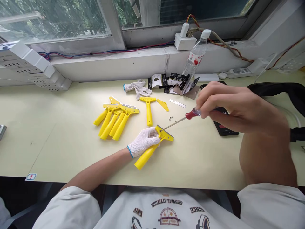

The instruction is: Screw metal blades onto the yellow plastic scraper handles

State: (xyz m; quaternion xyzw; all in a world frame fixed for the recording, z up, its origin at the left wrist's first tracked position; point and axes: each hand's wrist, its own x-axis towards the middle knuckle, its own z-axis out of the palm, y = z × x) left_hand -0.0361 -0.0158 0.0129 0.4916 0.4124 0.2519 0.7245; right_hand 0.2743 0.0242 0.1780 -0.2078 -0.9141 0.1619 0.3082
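Here, the left hand (144, 141), gloved, has its fingers closed around the neck of a yellow scraper (145, 157), held over the surface (195, 162) near its front edge. The scraper's long axis runs diagonally: the handle's end points toward the person and leftward, the wide head away and rightward. The bare right hand (228, 106) has its fingers pinched shut on the screwdriver (175, 123), whose shaft slants down leftward, its tip at the scraper's head.
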